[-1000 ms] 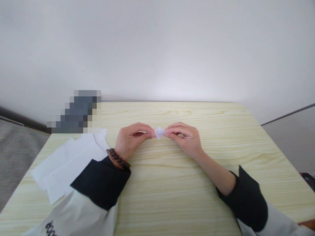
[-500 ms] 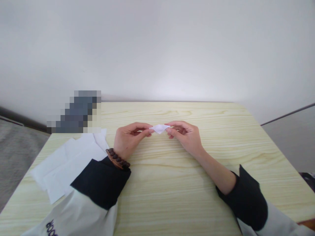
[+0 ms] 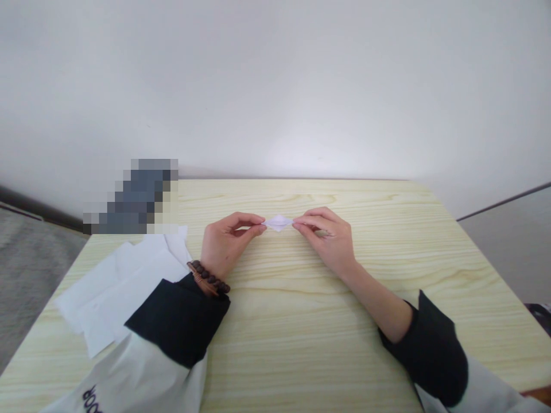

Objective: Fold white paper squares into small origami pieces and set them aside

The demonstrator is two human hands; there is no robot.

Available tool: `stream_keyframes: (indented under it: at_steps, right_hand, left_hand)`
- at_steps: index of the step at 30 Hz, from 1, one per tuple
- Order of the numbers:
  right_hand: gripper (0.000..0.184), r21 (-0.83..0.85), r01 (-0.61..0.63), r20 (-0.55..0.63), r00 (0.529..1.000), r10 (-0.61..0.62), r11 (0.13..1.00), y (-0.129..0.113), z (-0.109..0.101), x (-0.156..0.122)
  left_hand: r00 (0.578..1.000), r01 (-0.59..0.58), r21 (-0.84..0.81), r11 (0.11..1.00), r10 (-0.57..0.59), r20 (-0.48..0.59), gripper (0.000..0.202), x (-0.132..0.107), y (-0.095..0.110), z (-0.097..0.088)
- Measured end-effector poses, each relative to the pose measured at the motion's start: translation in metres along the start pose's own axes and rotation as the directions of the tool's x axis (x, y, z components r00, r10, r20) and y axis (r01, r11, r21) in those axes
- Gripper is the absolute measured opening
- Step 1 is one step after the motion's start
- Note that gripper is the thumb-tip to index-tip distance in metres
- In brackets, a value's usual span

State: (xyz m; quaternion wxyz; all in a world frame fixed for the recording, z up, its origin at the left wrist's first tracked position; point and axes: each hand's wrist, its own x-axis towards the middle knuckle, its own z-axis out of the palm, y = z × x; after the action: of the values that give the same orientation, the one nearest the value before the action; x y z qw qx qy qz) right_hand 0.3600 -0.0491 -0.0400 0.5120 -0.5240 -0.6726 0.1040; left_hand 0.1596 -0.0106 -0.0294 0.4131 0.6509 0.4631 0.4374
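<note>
Between my two hands is a small folded white paper [image 3: 279,222], diamond-shaped with a crease line running across its middle. My left hand [image 3: 230,238] pinches its left point between thumb and fingers. The right point is pinched the same way by my right hand [image 3: 328,236]. Both hands are near the table's middle, toward the back. A beaded bracelet is round my left wrist.
Several loose white paper sheets [image 3: 116,287] lie overlapping on the left of the wooden table [image 3: 293,344], partly under my left sleeve. A dark pixelated object [image 3: 138,198] stands at the back left. A white wall [image 3: 284,92] rises behind the table.
The folded paper has changed from a downward-pointing shape to a flatter diamond with points above and below. My right fingers have shifted slightly and closed more straight on its tip.
</note>
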Motion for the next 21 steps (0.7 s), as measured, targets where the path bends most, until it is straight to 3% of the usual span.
stream_keyframes:
  at_steps: [3,5,8,11,16,21]
  right_hand:
    - [0.008,-0.065,0.014,-0.011,1.0,-0.015,0.998,0.0008,-0.0006,0.0014]
    - [0.007,-0.075,0.031,-0.001,1.0,-0.031,0.997,0.0008,-0.0005,0.0016]
    - [0.007,-0.057,0.067,0.047,0.997,-0.064,0.996,0.0008,0.0003,0.0007]
    - [0.007,-0.025,0.084,0.119,0.99,-0.081,0.996,0.002,0.0013,-0.0012]
    - [0.009,-0.006,0.104,0.26,0.96,-0.099,0.995,0.0041,0.0027,-0.0035]
    - [0.013,-0.031,0.141,0.291,0.948,-0.127,0.989,0.0059,0.0029,-0.0041]
  left_hand:
    - [1.0,-0.015,0.097,0.995,0.014,0.018,0.018,0.001,-0.0009,-0.0009]
    - [0.993,-0.113,0.155,0.981,0.109,0.035,0.018,0.001,0.0012,-0.0009]
    - [0.947,-0.318,0.225,0.921,0.295,0.129,0.017,0.0005,0.0045,0.0002]
    - [0.897,-0.436,0.313,0.844,0.377,0.232,0.015,0.0003,0.0032,0.0022]
    - [0.887,-0.459,0.411,0.788,0.376,0.268,0.011,0.0008,-0.0037,0.0046]
    - [0.882,-0.47,0.445,0.762,0.385,0.272,0.009,0.0004,-0.005,0.0065]
